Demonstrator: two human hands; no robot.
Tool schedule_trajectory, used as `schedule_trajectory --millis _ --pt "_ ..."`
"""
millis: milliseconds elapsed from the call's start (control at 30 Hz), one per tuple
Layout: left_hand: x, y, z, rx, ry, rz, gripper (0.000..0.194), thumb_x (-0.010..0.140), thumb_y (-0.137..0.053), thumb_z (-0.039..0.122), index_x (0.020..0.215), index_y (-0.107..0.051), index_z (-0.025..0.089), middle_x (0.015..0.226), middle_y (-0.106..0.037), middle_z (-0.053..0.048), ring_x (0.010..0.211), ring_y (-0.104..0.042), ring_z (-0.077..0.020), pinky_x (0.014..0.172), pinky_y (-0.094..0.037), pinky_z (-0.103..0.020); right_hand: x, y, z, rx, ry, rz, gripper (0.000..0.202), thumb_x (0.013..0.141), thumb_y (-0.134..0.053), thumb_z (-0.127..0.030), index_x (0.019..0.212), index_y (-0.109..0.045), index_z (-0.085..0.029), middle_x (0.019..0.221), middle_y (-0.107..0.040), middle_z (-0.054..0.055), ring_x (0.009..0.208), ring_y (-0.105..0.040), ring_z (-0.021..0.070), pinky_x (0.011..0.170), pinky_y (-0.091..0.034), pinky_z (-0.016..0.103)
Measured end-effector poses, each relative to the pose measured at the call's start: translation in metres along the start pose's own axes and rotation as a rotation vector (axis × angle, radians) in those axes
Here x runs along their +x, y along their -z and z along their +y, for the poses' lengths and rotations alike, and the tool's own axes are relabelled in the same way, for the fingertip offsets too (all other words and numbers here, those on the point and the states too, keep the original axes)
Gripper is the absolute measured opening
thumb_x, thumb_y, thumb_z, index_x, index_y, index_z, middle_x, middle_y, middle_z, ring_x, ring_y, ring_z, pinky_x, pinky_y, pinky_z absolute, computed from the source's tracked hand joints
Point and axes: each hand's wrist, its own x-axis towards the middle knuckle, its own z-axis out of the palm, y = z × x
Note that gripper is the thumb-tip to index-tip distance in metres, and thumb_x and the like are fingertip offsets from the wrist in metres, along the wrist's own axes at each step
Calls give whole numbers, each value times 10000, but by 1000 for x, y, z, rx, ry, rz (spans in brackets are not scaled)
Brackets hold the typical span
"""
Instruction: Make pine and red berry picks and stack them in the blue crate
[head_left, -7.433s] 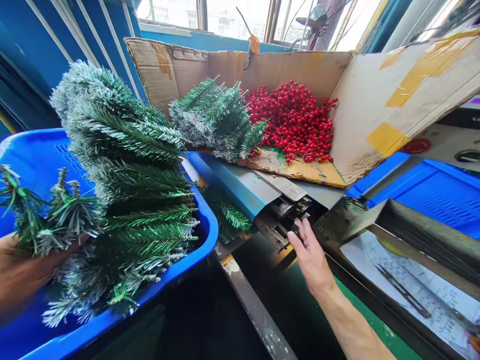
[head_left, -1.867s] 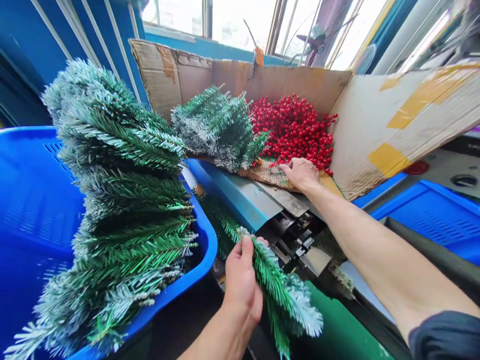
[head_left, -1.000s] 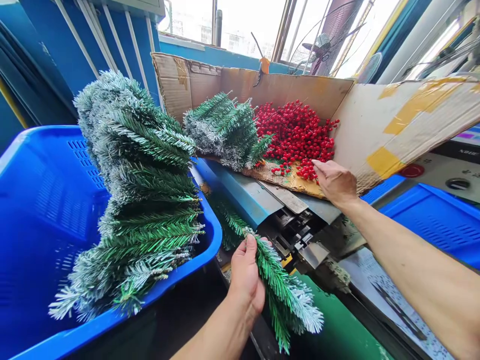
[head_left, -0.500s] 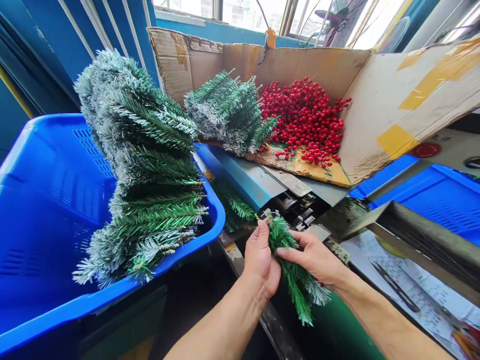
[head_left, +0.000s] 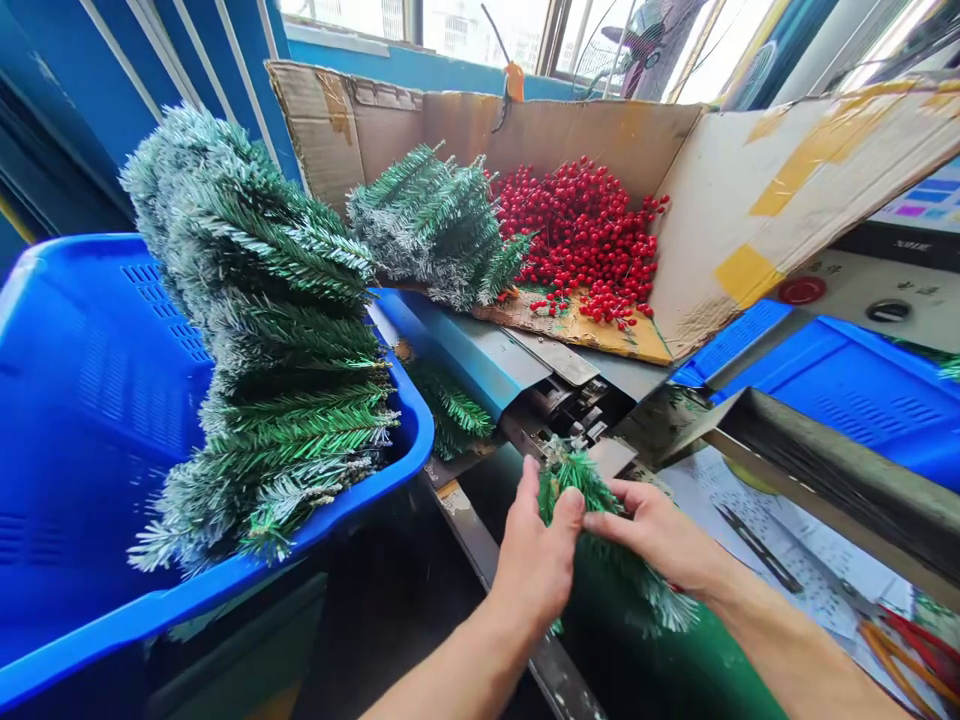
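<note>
A small bunch of green pine sprigs with frosted tips (head_left: 660, 600) hangs between my two hands. My left hand (head_left: 541, 545) is wrapped round its stem end, thumb across the front. The fingers and thumb of my right hand (head_left: 656, 530) pinch the bunch from the right side. A tall stack of frosted pine sprigs (head_left: 277, 330) leans over the right rim of a blue basket (head_left: 90, 620). In the cardboard box (head_left: 450, 130) lie more pine sprigs (head_left: 435, 225) and a heap of red berry stems (head_left: 581, 235).
Behind my hands is a metal machine (head_left: 487, 350). On the right are a metal trough (head_left: 840, 490), papers with tweezers (head_left: 761, 550) on them, scissors with red and orange handles (head_left: 907, 650), and a blue crate (head_left: 855, 395).
My left hand has shifted its hold, its thumb now across the front of the bunch. Both hands and the bunch sit slightly lower and further right. The camera view has turned a little right.
</note>
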Motion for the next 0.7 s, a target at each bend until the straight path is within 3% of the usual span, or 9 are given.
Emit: schedule_trajectory --millis 67,167,267,333,433,533,600,700 --pt "-3 -2 0 -22 -32 -22 678 772 -688 479 1358 -471 215 1446 -459 -103 1334 -404 -248 1095 -303 -324 -1 -10 -1 -176 81 -21 363 802 -684 -405 1073 -674 -164 947 -688 41 965 -603 276 917 -472 371" --pt "0 -9 5 -80 -67 40 421 801 -646 486 1093 -622 183 1127 -673 -106 1066 -600 -229 943 -433 -322 -1 -34 -5 -357 115 3 308 852 -597 -404 1027 -677 -163 885 -677 24 906 -605 275 819 -499 333" --pt "9 -10 13 -183 -120 89 280 817 -636 447 857 -612 171 846 -691 -69 889 -634 -195 854 -464 -304 4 -54 -8 -393 159 30 295 861 -551 -388 1019 -665 -166 921 -674 29 895 -608 270 797 -500 317" --pt "12 -4 18 -211 -151 76 287 820 -627 455 876 -616 174 854 -689 -76 904 -635 -203 859 -466 -313 10 -57 -8 -416 203 59 288 848 -543 -380 1004 -663 -169 910 -675 33 876 -609 263 797 -499 312" --pt "5 18 12 -22 -215 65 353 827 -595 486 1026 -655 201 1061 -680 -118 1059 -598 -257 977 -413 -386 21 -42 -2 -510 200 179 294 825 -555 -411 970 -675 -185 820 -677 17 806 -616 247 721 -503 291" --pt "-18 36 -16 371 -287 14 373 755 -688 416 1086 -679 245 1135 -671 -134 1256 -468 -351 1126 -193 -507 28 -17 6 -534 125 335 403 802 -584 -505 1035 -678 -191 859 -701 14 791 -642 245 678 -508 281" --pt "-33 38 -39 616 -335 -75 474 707 -735 362 1162 -659 251 1143 -672 -158 1297 -414 -405 1137 -53 -570 29 -5 10 -539 83 410 473 780 -595 -554 1070 -679 -191 865 -711 15 767 -656 245 651 -515 280" --pt "-47 30 -64 813 -384 -197 615 686 -747 419 1255 -602 236 1158 -660 -206 1251 -456 -441 1118 -62 -603 28 4 22 -566 60 447 484 729 -628 -581 1030 -705 -210 742 -705 -5 640 -656 228 541 -513 263"
